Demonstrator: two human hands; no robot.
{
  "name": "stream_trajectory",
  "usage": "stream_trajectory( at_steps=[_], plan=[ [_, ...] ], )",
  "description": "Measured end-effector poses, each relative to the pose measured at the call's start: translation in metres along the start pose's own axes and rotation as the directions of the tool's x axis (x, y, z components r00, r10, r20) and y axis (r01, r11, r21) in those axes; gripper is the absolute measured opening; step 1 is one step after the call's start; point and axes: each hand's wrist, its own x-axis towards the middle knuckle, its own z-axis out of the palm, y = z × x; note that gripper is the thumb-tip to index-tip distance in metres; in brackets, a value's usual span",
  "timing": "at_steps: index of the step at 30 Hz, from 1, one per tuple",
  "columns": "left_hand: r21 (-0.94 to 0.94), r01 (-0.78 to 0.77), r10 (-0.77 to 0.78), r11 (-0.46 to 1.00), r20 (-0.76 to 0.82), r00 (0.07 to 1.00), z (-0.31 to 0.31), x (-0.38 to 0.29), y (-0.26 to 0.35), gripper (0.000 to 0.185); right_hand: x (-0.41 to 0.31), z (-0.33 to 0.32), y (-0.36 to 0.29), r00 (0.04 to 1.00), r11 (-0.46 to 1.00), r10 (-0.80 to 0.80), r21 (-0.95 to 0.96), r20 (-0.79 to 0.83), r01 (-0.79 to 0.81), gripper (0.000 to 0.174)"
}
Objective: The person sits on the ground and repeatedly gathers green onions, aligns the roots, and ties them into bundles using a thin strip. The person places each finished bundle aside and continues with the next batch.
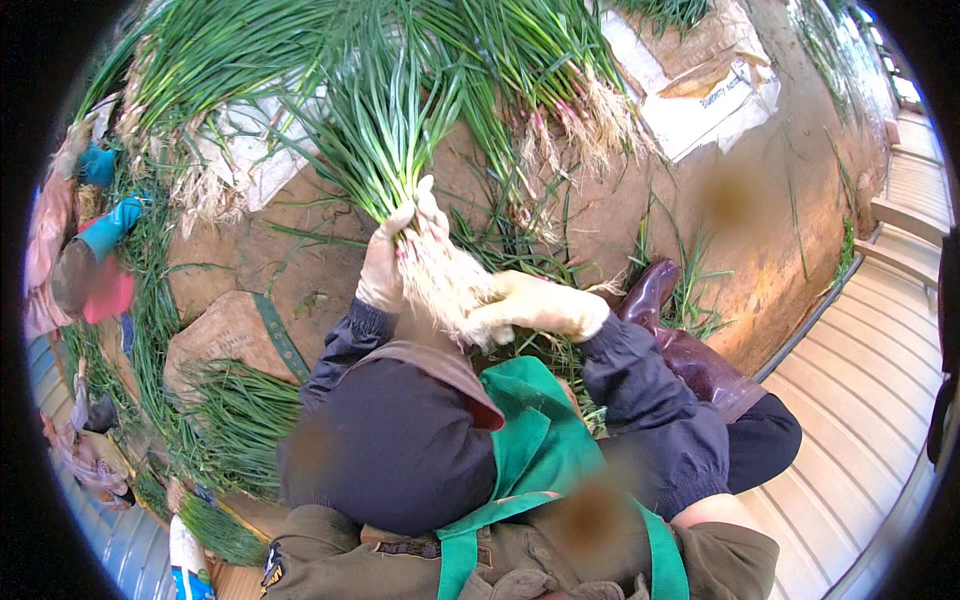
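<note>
A bunch of green onions (390, 142) hangs in front of me, its leaves pointing away and its pale roots (442, 285) towards my lap. My left hand (386, 255), in a whitish glove, wraps around the stems just above the roots. Gloved the same way, my right hand (544, 304) has its fingers curled at the root ends, with roots between thumb and fingers. The fingertips of this hand are partly hidden by the roots.
Piled green onions (232, 67) lie ahead, with more (577, 97) ahead right, near white printed sacks (705, 105). Loose leaves litter the dirt ground (247, 247). My maroon boot (675, 345) is at right. Co-workers, one in a teal glove (112, 229), sit at left.
</note>
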Motion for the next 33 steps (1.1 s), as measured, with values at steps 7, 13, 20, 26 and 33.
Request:
stream_trajectory(
  at_steps=[7,13,20,26,33],
  plan=[
    [-0.073,-0.078,0.08,0.994,0.033,0.996,0.073,-0.046,0.078,0.039,-0.097,0.01,-0.079,0.837,0.903,-0.422,-0.081,-0.35,0.421,0.025],
    [-0.19,-0.14,0.151,0.972,0.04,0.988,0.134,-0.224,0.13,0.04,-0.039,-0.037,-0.033,0.761,0.968,-0.233,-0.218,-0.605,0.123,0.028],
    [-0.29,-0.458,0.443,0.84,-0.117,0.889,0.201,-0.456,0.084,0.045,0.021,-0.08,0.088,0.815,0.992,0.126,0.063,-0.566,-0.11,0.029],
    [0.126,-0.877,0.886,0.464,-0.075,0.458,0.156,-0.598,-0.009,0.065,0.008,-0.065,0.11,0.746,0.871,0.218,-0.22,-0.63,-0.44,0.029],
    [0.487,-0.811,0.923,0.323,-0.354,0.155,-0.054,-0.559,-0.049,0.035,0.013,-0.064,0.147,0.799,0.612,0.193,-0.567,-0.57,-0.552,0.029]
  ],
)
